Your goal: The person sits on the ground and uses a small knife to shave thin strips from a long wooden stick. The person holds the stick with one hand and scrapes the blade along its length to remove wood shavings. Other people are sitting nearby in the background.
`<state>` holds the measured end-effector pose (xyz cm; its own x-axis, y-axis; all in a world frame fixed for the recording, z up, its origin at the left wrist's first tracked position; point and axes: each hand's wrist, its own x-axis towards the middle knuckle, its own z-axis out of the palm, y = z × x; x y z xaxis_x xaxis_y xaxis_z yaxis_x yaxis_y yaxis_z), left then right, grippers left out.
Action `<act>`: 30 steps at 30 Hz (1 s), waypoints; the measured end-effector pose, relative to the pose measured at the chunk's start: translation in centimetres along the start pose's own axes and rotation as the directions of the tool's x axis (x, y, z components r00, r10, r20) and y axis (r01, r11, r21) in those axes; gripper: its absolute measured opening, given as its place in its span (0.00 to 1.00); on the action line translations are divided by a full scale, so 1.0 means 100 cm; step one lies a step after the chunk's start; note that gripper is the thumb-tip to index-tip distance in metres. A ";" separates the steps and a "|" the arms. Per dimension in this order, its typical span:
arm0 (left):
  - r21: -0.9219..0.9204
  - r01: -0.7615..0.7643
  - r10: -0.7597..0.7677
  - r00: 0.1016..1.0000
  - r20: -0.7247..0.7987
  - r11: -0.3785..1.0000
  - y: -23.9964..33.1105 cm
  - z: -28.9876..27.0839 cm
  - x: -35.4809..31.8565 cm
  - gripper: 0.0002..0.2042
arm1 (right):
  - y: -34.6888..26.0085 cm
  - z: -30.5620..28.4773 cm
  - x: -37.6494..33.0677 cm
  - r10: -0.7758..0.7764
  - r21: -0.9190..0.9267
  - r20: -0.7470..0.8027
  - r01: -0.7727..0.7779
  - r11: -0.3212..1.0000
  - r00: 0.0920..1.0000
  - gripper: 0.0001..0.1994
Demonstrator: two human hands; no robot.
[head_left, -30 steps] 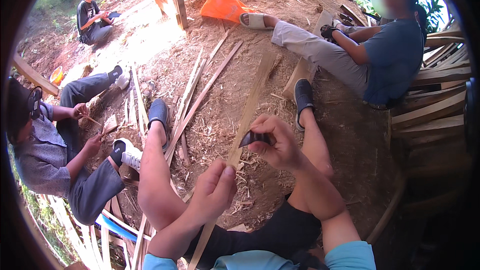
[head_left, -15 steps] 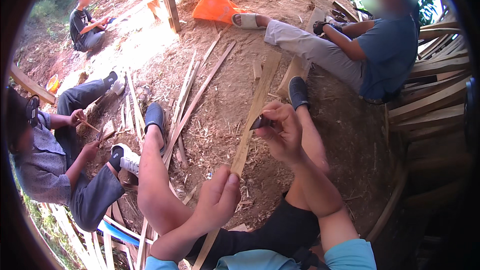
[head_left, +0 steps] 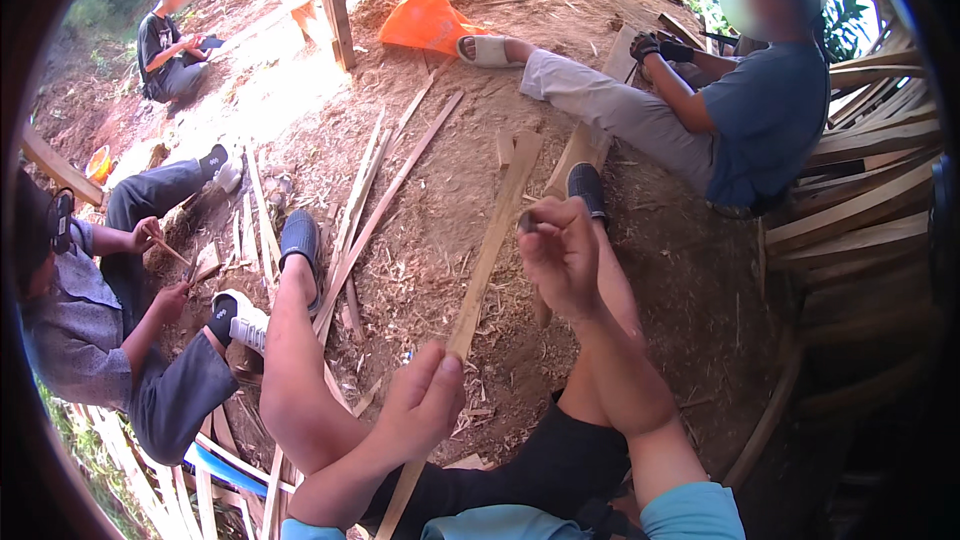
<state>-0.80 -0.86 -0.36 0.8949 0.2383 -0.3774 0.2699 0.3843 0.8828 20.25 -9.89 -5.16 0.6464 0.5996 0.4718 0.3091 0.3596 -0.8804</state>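
Observation:
A long, flat wooden strip [head_left: 484, 267] slants from between my legs up and away toward the wooden blocks ahead. My left hand [head_left: 420, 402] is closed around it, thumb on top, near its lower half. Right of the strip, my right hand [head_left: 562, 255] is raised and closed on what looks like a knife [head_left: 541, 309]. Only a dark end by the fingertips and a brownish end below the hand show; the rest is hidden by my fingers. The knife stands apart from the strip in this view.
Loose wooden strips [head_left: 385, 202] and shavings lie on the dirt left of centre. A seated person [head_left: 75, 330] works at the left, another [head_left: 750, 120] at the right, a third [head_left: 170, 50] farther off. An orange bag [head_left: 425, 20] lies ahead; stacked wood [head_left: 860, 210] lines the right.
My right hand has turned and come slightly nearer, taking the dark blade off the strip's edge. My left hand keeps its hold. The whole view has shifted a little.

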 end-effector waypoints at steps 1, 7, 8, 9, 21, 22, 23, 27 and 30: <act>-0.058 -0.009 0.008 1.000 -0.011 0.998 0.002 -0.003 0.002 0.10 | 0.002 0.008 -0.006 -0.033 -0.038 0.131 0.039 0.999 0.991 0.16; -0.135 -0.056 0.061 0.998 0.031 0.989 0.007 -0.011 0.008 0.11 | -0.010 0.026 -0.011 -0.023 -0.044 0.278 0.037 0.998 0.960 0.14; -0.127 -0.052 0.056 0.998 0.028 0.990 0.005 -0.011 0.007 0.11 | -0.010 0.025 -0.009 -0.048 -0.073 0.272 0.071 0.995 0.961 0.14; -0.122 -0.051 0.055 0.998 0.030 0.991 0.005 -0.010 0.006 0.11 | -0.012 0.022 -0.005 -0.074 -0.108 0.268 0.106 0.988 0.961 0.14; -0.070 -0.045 0.047 0.999 0.018 0.997 0.006 0.001 0.001 0.11 | -0.008 0.015 -0.001 -0.119 -0.127 0.113 0.133 0.983 0.986 0.13; -0.053 -0.048 0.049 0.999 0.018 0.997 0.006 0.002 0.001 0.11 | -0.009 0.016 0.001 -0.131 -0.133 0.079 0.140 0.981 0.988 0.13; -0.035 -0.050 0.050 0.999 0.018 0.998 0.005 0.002 0.000 0.11 | -0.010 0.016 0.003 -0.142 -0.139 0.044 0.147 0.979 0.989 0.13; -0.035 -0.027 0.029 0.998 0.059 0.999 0.001 0.006 -0.004 0.11 | -0.011 0.011 0.011 -0.131 -0.104 -0.019 0.128 0.986 0.991 0.11; -0.056 0.019 -0.013 0.994 0.105 0.998 -0.001 0.009 -0.007 0.11 | -0.014 -0.007 0.022 -0.072 -0.082 -0.050 0.068 0.994 0.996 0.11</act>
<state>-1.11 -1.87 0.01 0.9235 0.1386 -0.3576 0.2668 0.4377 0.8586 21.74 -9.59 -2.90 0.6563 0.5359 0.5311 0.4086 0.3393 -0.8473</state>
